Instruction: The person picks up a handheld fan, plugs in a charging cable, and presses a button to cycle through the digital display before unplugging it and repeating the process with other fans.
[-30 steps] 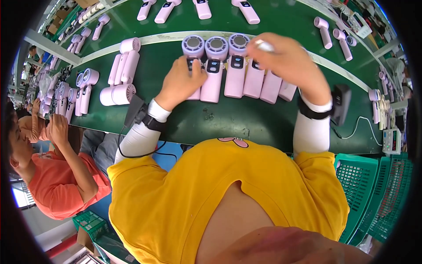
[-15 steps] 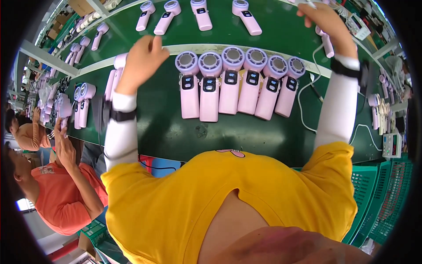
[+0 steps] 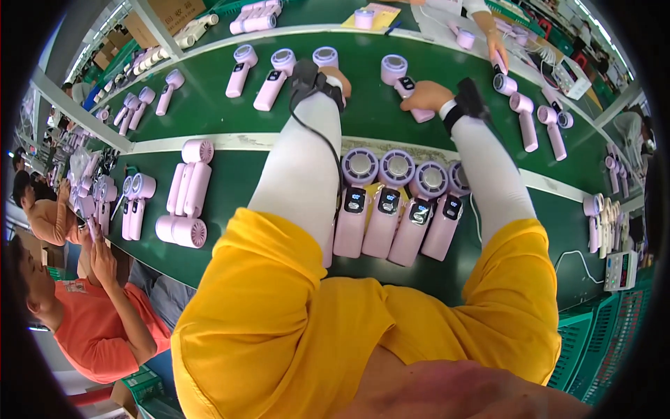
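Observation:
My left hand is at a pink handheld fan on the far green surface, its fingers closed over the handle and mostly hidden behind the wrist strap. My right hand grips the handle of another handheld fan, whose small dark display shows beside the fingers. Nearer, between my forearms, several handheld fans lie side by side with round lilac heads pointing away and displays lit. My left forearm covers the left end of that row, and my right forearm partly hides the rightmost head.
A whitish rail divides the near and far green surfaces. More fans lie beyond it, and a stack of fans lies near left. A co-worker's hand touches a fan far right. A person in orange sits left; green crates stand right.
Both my hands have moved forward over the rail to fans on the far surface, the right also sweeping inward. The view has tilted up, showing more of the far side.

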A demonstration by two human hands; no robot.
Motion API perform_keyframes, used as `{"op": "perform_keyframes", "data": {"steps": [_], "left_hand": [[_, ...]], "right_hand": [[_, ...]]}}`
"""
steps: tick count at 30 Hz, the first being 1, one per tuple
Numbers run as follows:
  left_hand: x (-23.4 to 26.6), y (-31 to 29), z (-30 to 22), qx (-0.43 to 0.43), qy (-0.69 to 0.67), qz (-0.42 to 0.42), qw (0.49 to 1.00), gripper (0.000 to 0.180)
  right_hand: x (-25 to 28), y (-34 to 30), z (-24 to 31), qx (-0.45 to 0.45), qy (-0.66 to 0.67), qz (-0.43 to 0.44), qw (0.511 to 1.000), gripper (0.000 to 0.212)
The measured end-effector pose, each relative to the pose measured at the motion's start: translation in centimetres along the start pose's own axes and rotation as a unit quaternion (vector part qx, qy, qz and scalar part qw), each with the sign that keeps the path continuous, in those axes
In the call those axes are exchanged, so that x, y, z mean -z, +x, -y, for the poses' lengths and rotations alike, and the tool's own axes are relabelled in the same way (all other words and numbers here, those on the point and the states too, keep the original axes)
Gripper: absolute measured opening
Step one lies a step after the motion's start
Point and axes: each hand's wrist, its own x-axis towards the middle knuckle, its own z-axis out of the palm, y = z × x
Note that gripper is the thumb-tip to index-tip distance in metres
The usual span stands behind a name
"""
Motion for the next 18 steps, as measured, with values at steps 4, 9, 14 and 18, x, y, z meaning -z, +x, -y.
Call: {"op": "perform_keyframes", "data": {"steps": [4,9,14,18], "left_hand": [[4.6,0.1,-1.2,-0.097,0.075,0.337,0.933,0.037],[4.8,-0.3,2.7,-0.212,-0.348,0.416,0.813,0.025],[10.0,-13.0,1.2,0.003,-0.680,0.170,0.713,0.019],[12.0,-21.5,0.9,-0.192,-0.862,0.127,0.452,0.028]], "right_hand": [[-0.2,-1.9,-2.7,-0.062,0.105,0.057,0.991,0.049],[0.1,-4.6,-5.2,-0.088,0.433,-0.014,0.897,0.030],[2.3,-11.7,-2.3,0.008,0.547,-0.251,0.799,0.038],[3.3,-18.2,2.6,0.094,0.642,-0.237,0.723,0.038]]}}
